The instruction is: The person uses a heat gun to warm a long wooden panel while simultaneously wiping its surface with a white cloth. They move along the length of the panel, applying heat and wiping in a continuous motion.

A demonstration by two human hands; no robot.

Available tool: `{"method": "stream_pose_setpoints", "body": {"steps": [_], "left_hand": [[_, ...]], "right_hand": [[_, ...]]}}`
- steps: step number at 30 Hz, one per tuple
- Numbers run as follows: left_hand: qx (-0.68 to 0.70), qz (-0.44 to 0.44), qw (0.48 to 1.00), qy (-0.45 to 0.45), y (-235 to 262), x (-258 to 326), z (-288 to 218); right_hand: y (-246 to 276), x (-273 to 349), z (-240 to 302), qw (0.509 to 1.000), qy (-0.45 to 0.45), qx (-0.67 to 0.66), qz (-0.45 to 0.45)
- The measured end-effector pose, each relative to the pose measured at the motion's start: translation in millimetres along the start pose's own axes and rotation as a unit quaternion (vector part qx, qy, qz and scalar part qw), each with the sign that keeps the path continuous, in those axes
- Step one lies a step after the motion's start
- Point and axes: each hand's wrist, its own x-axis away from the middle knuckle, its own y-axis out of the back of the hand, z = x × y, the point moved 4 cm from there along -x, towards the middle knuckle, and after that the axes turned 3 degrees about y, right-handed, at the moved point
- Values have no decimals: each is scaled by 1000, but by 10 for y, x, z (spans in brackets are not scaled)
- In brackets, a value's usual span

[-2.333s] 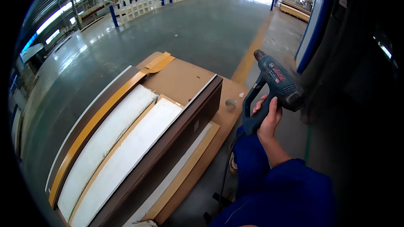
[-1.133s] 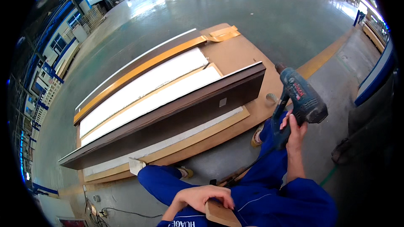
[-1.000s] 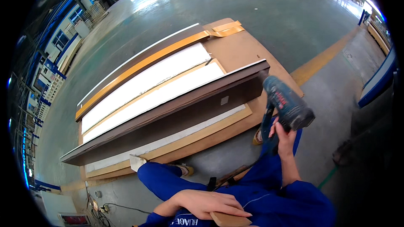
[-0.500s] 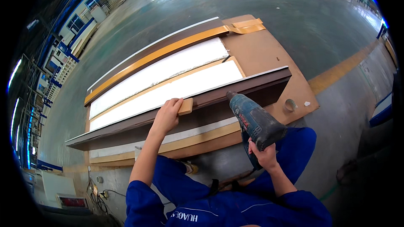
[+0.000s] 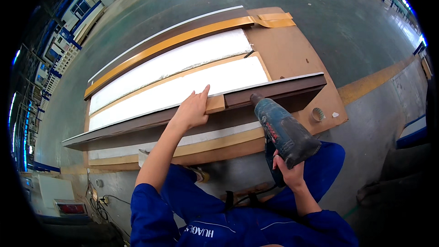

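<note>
A long dark-brown profile (image 5: 279, 88) with a white edge stands across the work in front of me. My left hand (image 5: 192, 109) is at its upper edge, gripping a small wooden block (image 5: 216, 104) against it. The index finger stretches toward the far side; the thumb is hidden. My right hand (image 5: 289, 170) is closed round the handle of a blue power drill (image 5: 283, 130). The drill's dark nose is at the profile's near face, right of the block. I cannot tell whether the tip touches.
White panels (image 5: 183, 66) lie beyond the profile, with an orange-yellow strip (image 5: 173, 49) behind them. Underneath is brown cardboard (image 5: 292, 50). A tape roll (image 5: 317, 115) sits at its right. Cables (image 5: 97, 205) lie on the floor at left.
My left hand and the wooden block have slid right along the profile, and the index finger has straightened. The drill stays in my right hand near the profile. The view has shifted slightly.
</note>
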Motion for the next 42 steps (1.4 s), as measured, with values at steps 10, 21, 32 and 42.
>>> {"method": "stream_pose_setpoints", "body": {"steps": [10,21,32,42], "left_hand": [[-25,65,997,-44,-62,-187,106],[-5,48,995,-91,-7,-253,189],[-11,71,993,-95,-65,-639,-238],[-11,58,993,-101,-100,-613,-305]], "right_hand": [[57,40,60,999,-11,-19,-34],[67,174,139,996,8,-60,-63],[284,261,180,992,-13,-60,-108],[348,306,55,994,-5,-67,-87]]}}
